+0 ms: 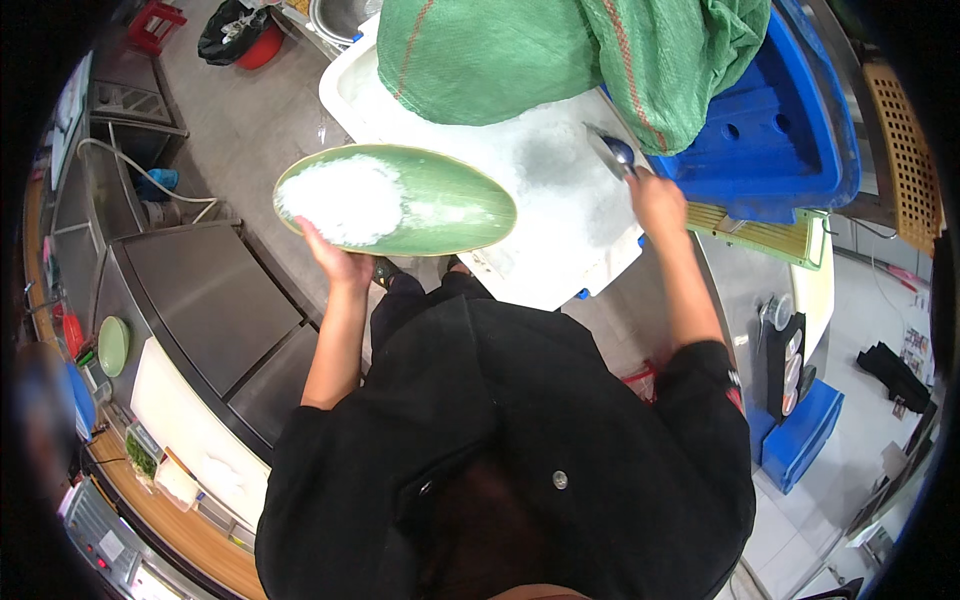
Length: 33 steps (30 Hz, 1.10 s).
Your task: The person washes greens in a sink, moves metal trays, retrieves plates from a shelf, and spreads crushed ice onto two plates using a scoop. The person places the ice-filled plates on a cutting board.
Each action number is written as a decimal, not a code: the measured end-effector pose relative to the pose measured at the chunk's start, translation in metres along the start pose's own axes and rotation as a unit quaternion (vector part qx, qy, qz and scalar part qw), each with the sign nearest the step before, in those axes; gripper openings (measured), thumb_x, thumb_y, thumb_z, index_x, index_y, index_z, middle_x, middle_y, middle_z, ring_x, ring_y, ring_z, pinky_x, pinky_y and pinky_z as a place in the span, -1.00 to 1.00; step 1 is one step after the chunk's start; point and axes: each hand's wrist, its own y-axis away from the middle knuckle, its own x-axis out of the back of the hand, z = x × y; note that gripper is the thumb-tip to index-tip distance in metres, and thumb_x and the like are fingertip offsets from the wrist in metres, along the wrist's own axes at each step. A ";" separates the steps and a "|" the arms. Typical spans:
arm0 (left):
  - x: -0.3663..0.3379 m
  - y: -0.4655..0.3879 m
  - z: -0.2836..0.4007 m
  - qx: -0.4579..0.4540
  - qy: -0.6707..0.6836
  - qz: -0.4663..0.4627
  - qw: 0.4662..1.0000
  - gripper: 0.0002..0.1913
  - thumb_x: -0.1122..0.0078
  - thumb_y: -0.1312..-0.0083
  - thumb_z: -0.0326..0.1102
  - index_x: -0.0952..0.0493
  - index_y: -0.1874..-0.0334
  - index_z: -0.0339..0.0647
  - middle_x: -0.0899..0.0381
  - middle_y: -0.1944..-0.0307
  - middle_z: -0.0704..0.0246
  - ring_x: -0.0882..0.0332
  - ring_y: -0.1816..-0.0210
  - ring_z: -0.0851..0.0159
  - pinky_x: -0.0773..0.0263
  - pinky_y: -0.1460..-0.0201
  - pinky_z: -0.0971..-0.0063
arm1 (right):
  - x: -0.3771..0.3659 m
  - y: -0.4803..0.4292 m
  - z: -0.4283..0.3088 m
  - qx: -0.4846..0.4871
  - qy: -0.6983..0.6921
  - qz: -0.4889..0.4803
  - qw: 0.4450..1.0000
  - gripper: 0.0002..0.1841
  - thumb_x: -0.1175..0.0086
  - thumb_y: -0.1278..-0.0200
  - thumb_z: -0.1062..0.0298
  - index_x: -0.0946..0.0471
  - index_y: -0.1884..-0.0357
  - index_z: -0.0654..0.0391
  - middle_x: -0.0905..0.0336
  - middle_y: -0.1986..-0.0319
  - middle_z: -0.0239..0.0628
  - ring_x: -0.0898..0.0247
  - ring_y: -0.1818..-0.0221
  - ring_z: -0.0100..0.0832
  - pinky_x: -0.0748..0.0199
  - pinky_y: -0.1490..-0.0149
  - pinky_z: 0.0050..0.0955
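Observation:
My left hand (337, 259) grips the near left rim of a long, boat-shaped green dish (465, 206). A mound of white crushed ice (345, 199) fills the dish's left half, with a thinner scatter towards the middle. My right hand (660, 201) is closed around the handle of a metal scoop (619, 154), whose bowl lies against the ice in a large white tub (341, 82). Loose ice (559, 161) covers much of the tub's inside. A green woven sack (495, 60) with red stripes drapes over the tub's far part and hides what lies beneath.
A blue plastic bin (780, 142) stands right of the tub, above a yellow-green rack (757, 232). On the left runs a steel counter (214, 300) with a white cutting board (195, 412) and a green bowl (114, 345). A red bucket (259, 49) with a black bag sits on the floor.

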 end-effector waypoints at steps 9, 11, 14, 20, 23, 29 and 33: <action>0.021 0.041 0.042 -0.072 -0.015 0.082 0.994 -0.19 0.41 -0.53 0.40 -0.12 -0.56 -0.12 -0.26 -0.50 0.26 -0.27 -0.48 0.06 -0.26 -0.49 0.08 | -0.125 -0.056 -0.050 -0.008 -0.260 -0.288 0.922 -0.58 -0.11 -0.42 0.07 -0.69 0.17 0.31 -0.59 0.55 -0.09 -0.49 0.61 -0.23 -0.45 0.49 -0.20; 0.023 0.044 0.043 -0.082 -0.022 0.090 0.992 -0.19 0.41 -0.52 0.40 -0.11 -0.56 -0.12 -0.26 -0.50 0.26 -0.27 -0.48 0.06 -0.26 -0.49 0.07 | -0.105 -0.050 -0.043 -0.057 -0.340 -0.367 0.864 -0.58 -0.11 -0.43 0.08 -0.70 0.12 0.32 -0.51 0.60 -0.25 -0.33 0.70 -0.42 -0.29 0.59 -0.37; 0.026 0.044 0.039 -0.074 -0.022 0.080 0.994 -0.17 0.40 -0.51 0.41 -0.11 -0.56 -0.13 -0.27 -0.50 0.25 -0.28 -0.47 0.05 -0.27 -0.49 0.06 | -0.084 -0.034 -0.042 -0.076 -0.421 -0.381 0.819 -0.61 -0.12 -0.44 0.12 -0.70 0.10 0.31 -0.42 0.62 -0.41 -0.14 0.72 -0.58 -0.09 0.63 -0.52; 0.022 0.036 0.027 -0.045 -0.032 0.028 0.998 -0.15 0.35 -0.49 0.44 -0.12 -0.56 -0.13 -0.27 -0.49 0.24 -0.28 -0.47 0.05 -0.29 -0.47 0.06 | -0.061 0.002 -0.025 -0.129 -0.527 -0.330 0.773 -0.65 -0.17 -0.42 0.14 -0.71 0.03 0.25 -0.41 0.63 -0.48 -0.12 0.69 -0.63 -0.01 0.59 -0.54; 0.009 0.027 0.010 -0.011 -0.032 0.011 0.999 -0.17 0.35 -0.50 0.42 -0.12 -0.56 -0.13 -0.27 -0.49 0.24 -0.29 -0.47 0.06 -0.29 -0.47 0.08 | -0.038 0.010 -0.010 -0.109 -0.497 -0.252 0.823 -0.65 -0.17 -0.44 0.16 -0.70 -0.02 0.25 -0.38 0.62 -0.52 -0.09 0.66 -0.69 0.01 0.58 -0.55; -0.029 0.013 -0.031 0.005 -0.016 -0.040 0.999 -0.16 0.36 -0.50 0.43 -0.11 -0.57 -0.11 -0.27 -0.49 0.25 -0.28 -0.47 0.07 -0.27 -0.48 0.09 | 0.028 0.034 0.007 -0.111 -0.515 -0.199 0.826 -0.68 -0.20 -0.42 0.21 -0.71 0.00 0.26 -0.40 0.60 -0.53 -0.19 0.57 -0.68 -0.15 0.47 -0.58; -0.053 0.014 -0.060 0.047 0.011 -0.060 0.997 -0.16 0.36 -0.50 0.43 -0.10 -0.57 -0.11 -0.26 -0.49 0.28 -0.26 -0.48 0.09 -0.26 -0.49 0.09 | 0.043 0.050 -0.022 0.043 -0.421 -0.024 0.906 -0.71 -0.23 -0.40 0.24 -0.71 -0.01 0.20 -0.69 0.42 -0.30 -0.51 0.44 -0.41 -0.47 0.26 -0.45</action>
